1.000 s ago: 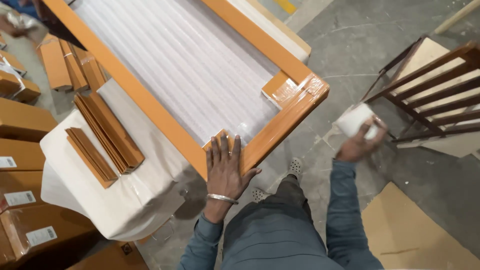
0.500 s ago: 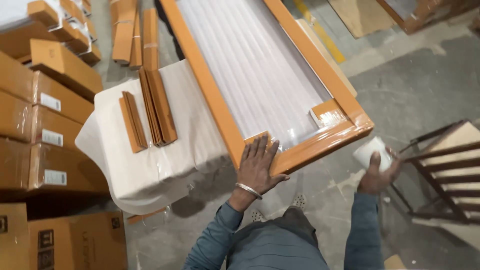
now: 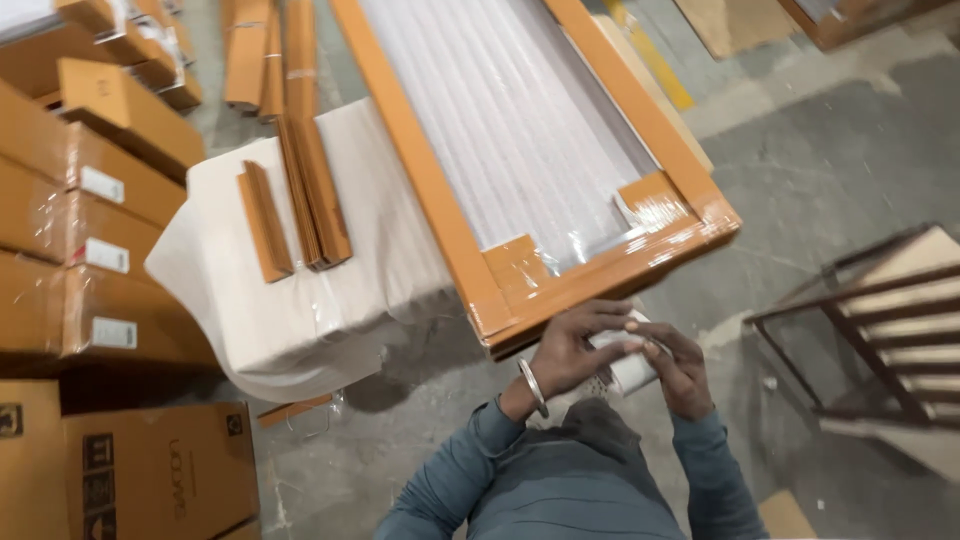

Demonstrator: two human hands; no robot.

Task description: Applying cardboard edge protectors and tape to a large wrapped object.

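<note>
since half a second ago the left hand (image 3: pixel 575 345) has come off the corner of the orange frame (image 3: pixel 560 290) and joined the right hand (image 3: pixel 680 375), which has swung in from the side to the middle, just below the frame's near edge. both hands now close on a white roll of tape (image 3: pixel 625 362) between them: the left hand's fingers curl over its top and the right hand's fingers wrap its outer side, so the roll is clamped from both sides. a metal bangle (image 3: pixel 533 387) sits on the left wrist.

the frame is long, wrapped in clear film, with a pale ribbed panel (image 3: pixel 520 130) inside it and cardboard corner pieces (image 3: pixel 655 200) taped on. left of it a bundle wrapped in white paper (image 3: pixel 300 300) carries a few orange wood strips (image 3: pixel 300 200). brown cardboard boxes (image 3: pixel 90 200) are stacked at the far left. a dark wooden chair frame (image 3: pixel 870 330) stands on the grey concrete floor (image 3: pixel 830 150) to the right, well apart from the hands.
</note>
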